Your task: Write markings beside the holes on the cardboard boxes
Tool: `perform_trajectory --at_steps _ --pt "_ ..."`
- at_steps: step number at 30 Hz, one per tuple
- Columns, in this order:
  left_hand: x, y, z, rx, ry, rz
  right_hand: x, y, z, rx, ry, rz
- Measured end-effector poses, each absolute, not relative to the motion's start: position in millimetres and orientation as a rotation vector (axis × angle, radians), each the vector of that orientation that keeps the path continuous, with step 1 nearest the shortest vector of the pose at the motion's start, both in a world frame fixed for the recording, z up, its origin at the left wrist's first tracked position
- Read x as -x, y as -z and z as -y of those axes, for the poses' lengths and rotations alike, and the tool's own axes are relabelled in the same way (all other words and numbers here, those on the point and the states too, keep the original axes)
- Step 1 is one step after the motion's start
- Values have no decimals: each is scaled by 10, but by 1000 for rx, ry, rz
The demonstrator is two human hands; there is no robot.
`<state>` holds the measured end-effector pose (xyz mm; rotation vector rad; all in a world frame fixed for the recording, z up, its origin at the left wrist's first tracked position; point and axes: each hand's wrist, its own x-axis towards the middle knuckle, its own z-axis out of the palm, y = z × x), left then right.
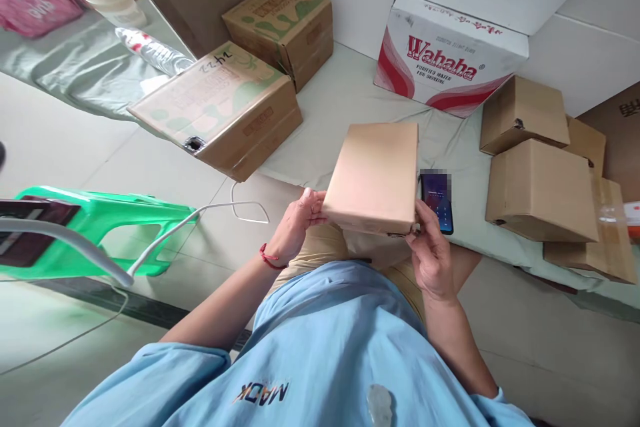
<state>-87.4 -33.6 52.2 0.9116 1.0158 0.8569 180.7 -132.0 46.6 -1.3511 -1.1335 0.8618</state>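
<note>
A plain brown cardboard box point(374, 170) is held in front of me at the near edge of the cloth-covered table. My left hand point(299, 220), with a red string bracelet at the wrist, grips its left near corner. At the right near corner my right hand point(433, 253) pinches the edge, beside a dark, torn-looking spot. The box's underside is hidden. Just right of it lies a phone point(437, 203) with its screen lit.
Two green-printed cartons point(215, 107) stand at the left, a white Wahaba water carton point(445, 57) at the back. Several small brown boxes point(543, 190) are stacked at the right. A green plastic stool point(165, 213) stands on the floor at left, with a white cable point(165, 243) near it.
</note>
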Motion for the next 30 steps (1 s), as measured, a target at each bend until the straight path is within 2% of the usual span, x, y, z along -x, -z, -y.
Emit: perform_trajectory --at_steps 7,13,16,25,30 --pt "844 -323 519 -661 -802 -1048 -1659 -707 1458 1270 -861 1431" --pt "786 -265 574 -688 -794 -897 -1625 -514 1420 1257 -970 981" --pt "662 -246 585 -741 -737 -805 -1692 -461 1404 1259 -1024 929" --pt "338 136 710 -645 -681 -887 -1777 -668 1515 1441 -616 1440" --pt "351 111 712 -651 -612 -881 -1613 -729 1536 1347 -548 1740"
